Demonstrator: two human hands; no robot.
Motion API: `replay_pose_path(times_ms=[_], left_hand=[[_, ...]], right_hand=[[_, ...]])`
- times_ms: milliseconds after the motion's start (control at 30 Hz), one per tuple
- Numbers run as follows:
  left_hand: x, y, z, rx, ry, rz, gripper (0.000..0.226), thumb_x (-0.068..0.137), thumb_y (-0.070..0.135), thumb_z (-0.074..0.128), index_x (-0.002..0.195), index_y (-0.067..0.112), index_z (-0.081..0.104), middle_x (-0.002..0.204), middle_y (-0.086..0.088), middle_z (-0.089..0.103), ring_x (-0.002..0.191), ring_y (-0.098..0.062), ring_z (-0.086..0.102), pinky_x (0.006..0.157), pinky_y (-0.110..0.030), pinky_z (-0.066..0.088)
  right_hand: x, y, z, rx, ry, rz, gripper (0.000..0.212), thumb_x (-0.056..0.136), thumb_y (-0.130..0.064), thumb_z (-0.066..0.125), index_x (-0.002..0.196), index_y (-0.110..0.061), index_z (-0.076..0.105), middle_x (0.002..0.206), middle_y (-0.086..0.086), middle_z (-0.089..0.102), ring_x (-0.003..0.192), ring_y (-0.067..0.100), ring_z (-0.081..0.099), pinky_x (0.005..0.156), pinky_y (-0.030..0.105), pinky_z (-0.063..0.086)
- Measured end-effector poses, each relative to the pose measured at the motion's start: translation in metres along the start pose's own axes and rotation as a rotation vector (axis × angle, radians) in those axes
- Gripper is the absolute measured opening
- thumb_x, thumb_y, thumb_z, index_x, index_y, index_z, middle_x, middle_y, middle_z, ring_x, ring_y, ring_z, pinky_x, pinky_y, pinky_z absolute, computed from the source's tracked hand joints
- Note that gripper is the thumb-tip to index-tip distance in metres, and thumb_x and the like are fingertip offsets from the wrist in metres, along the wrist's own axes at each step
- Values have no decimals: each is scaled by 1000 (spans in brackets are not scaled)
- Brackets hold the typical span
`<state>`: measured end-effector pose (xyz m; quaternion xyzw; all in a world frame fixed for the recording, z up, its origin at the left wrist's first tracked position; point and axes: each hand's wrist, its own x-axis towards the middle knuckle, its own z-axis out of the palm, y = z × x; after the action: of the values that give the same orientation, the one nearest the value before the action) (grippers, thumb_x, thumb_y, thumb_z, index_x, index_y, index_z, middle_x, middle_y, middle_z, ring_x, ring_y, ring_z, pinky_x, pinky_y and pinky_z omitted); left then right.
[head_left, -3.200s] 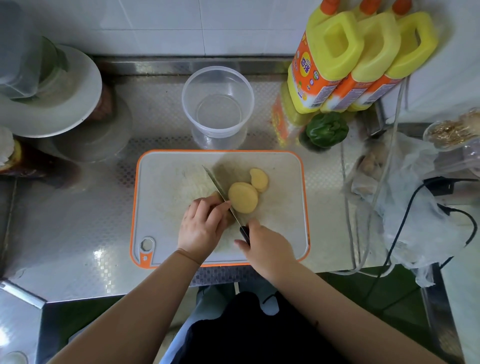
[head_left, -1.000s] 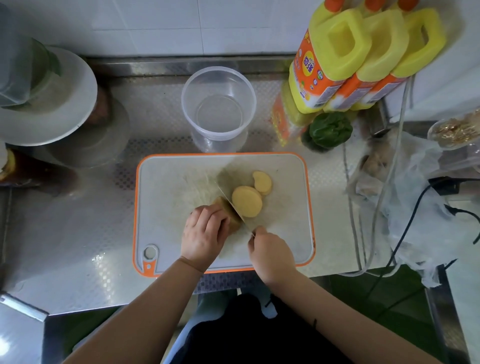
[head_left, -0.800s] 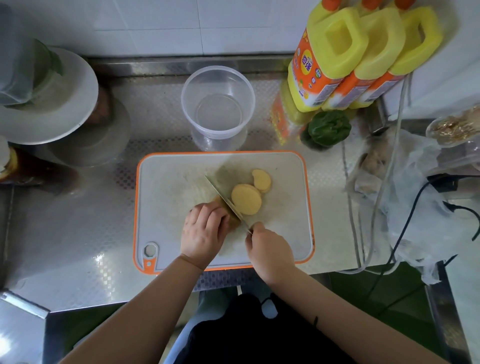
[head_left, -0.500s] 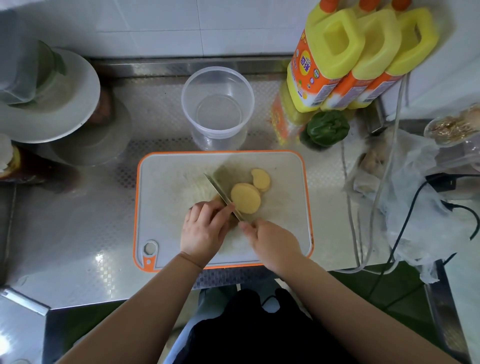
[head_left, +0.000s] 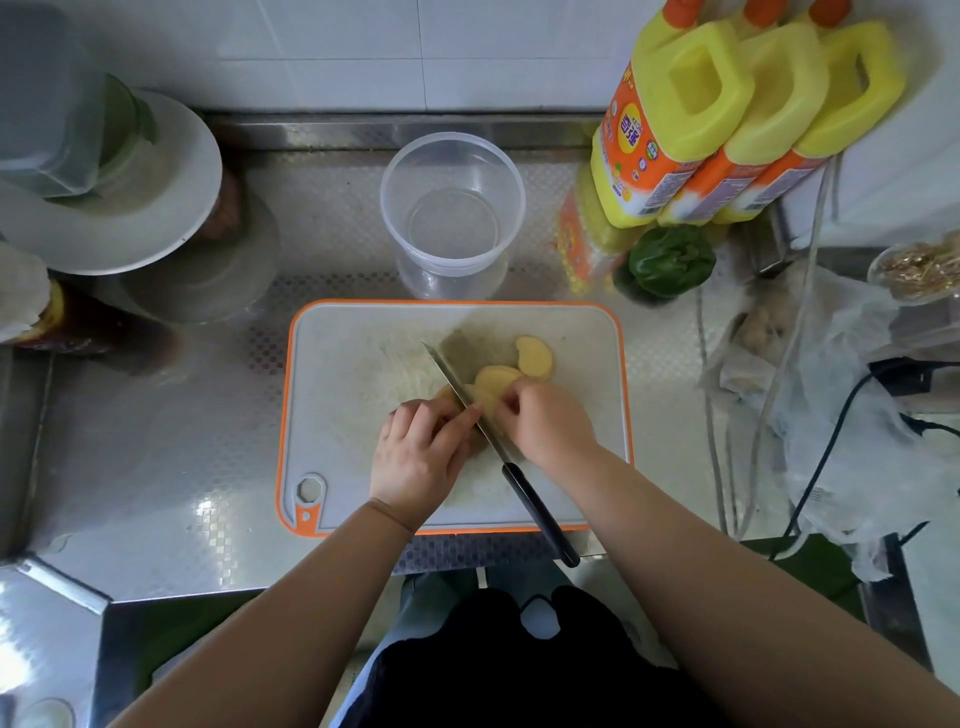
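As the knife lies alongside, right fingers pinching potato slice

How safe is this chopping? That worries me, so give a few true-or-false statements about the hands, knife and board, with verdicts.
The right hand grips the black-handled steel knife. False: its handle lies free; that hand pinches a pale yellow potato slice.
The left hand holds the uncut potato piece. True.
The clear round plastic tub contains slices. False: none inside.
The white orange-rimmed cutting board lies on the steel counter. True.
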<state>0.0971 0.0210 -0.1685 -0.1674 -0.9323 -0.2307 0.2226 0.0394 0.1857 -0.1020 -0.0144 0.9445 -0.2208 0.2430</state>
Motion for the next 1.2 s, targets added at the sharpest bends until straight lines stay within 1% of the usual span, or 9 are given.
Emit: replay_pose_path(times_ms=[333, 467, 533, 600, 733, 900, 1033, 1100, 1200], left_hand=[[0, 0, 0, -6, 1, 6, 25, 103, 22, 43, 124, 22, 57, 105, -1, 48, 88, -27, 49, 71, -37, 44], [1, 1, -1, -14, 18, 5, 23, 102, 21, 47, 122, 22, 58, 104, 0, 48, 88, -26, 49, 71, -37, 44], [1, 1, 0, -10, 24, 4, 22, 102, 21, 49, 122, 22, 58, 104, 0, 48, 87, -26, 49, 71, -37, 45], [0, 1, 2, 0, 32, -8, 22, 102, 23, 50, 123, 20, 57, 105, -1, 49, 87, -26, 50, 70, -37, 45], [-1, 4, -1, -64, 55, -72, 17, 102, 23, 52, 113, 11, 54, 98, -10, 63, 85, -26, 54, 73, -34, 46], [1, 1, -4, -136, 53, -60, 11, 101, 23, 53, 96, 13, 53, 93, -11, 64, 84, -25, 54, 76, -31, 45], [-1, 0, -4, -137, 60, -48, 10, 101, 21, 52, 97, 12, 55, 95, -12, 63, 85, -26, 54, 76, -31, 44], [-2, -1, -3, -141, 64, -48, 8, 100, 20, 53, 99, 12, 55, 96, -12, 63, 87, -27, 54, 78, -32, 44], [-2, -3, 0, -143, 72, -45, 8, 97, 17, 58, 102, 11, 55, 99, -12, 63, 89, -28, 55, 79, -34, 45]], right_hand=[[21, 17, -7, -99, 76, 120, 25, 96, -27, 47, 111, -10, 58, 99, 10, 65, 93, 34, 61, 71, 35, 42], [0, 10, -15, -92, 141, 110, 31, 101, -38, 38, 105, -12, 54, 87, 4, 61, 87, 30, 62, 64, 32, 38], [-27, 2, -13, -88, 13, 77, 45, 97, -56, 30, 98, -17, 52, 80, -1, 59, 81, 24, 62, 62, 31, 40], [-52, -5, -6, -55, -151, 62, 55, 89, -69, 33, 107, -20, 50, 92, -3, 61, 86, 21, 62, 69, 33, 45], [-66, -9, 14, -157, -162, 6, 36, 98, -43, 43, 117, -13, 44, 103, 4, 61, 94, 25, 63, 74, 34, 46], [-58, -11, 29, -70, -55, 67, 23, 98, -27, 41, 116, -12, 39, 79, 2, 51, 75, 25, 57, 63, 33, 42], [-58, -5, 32, -104, 69, 82, 13, 98, -25, 48, 106, -15, 53, 81, 3, 63, 77, 23, 64, 61, 28, 41], [-67, -10, 31, -196, 192, 0, 10, 84, -19, 69, 85, -14, 60, 61, 1, 60, 53, 21, 61, 47, 24, 31], [-81, -24, 27, -313, 263, -54, 29, 58, -14, 87, 66, -17, 58, 42, -5, 45, 30, 14, 45, 39, 19, 19]])
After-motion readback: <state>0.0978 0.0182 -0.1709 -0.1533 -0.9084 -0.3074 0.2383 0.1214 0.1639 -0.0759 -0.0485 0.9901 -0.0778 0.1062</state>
